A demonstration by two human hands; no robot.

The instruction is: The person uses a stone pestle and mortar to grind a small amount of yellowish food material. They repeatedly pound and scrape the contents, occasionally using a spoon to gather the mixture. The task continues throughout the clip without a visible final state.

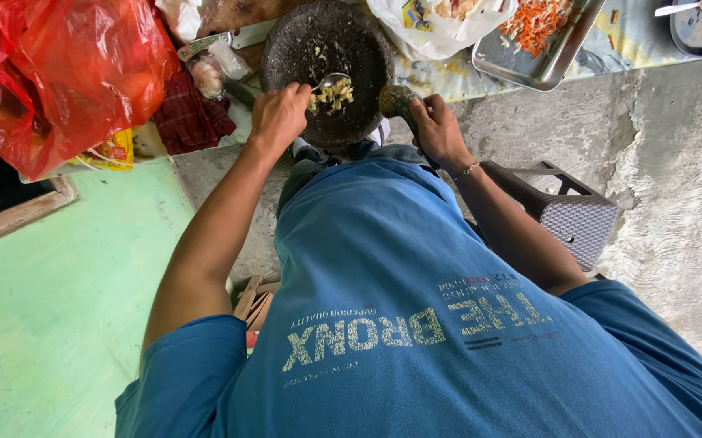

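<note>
A round dark stone mortar point(302, 36) sits on the floor in front of me, with a pale crushed paste point(332, 96) at its near edge. My left hand point(278, 118) grips a metal spoon point(333, 80) whose bowl rests in the paste. My right hand point(438, 130) holds a stone pestle point(397, 100), its paste-smeared end beside the mortar's right rim.
A red plastic bag point(51, 73) bulges at the left. A knife point(221, 39) lies behind the mortar. A metal tray point(529, 65) with orange shreds and a white bag point(432, 24) sit at the back right. A grey woven stool point(570, 215) stands at my right.
</note>
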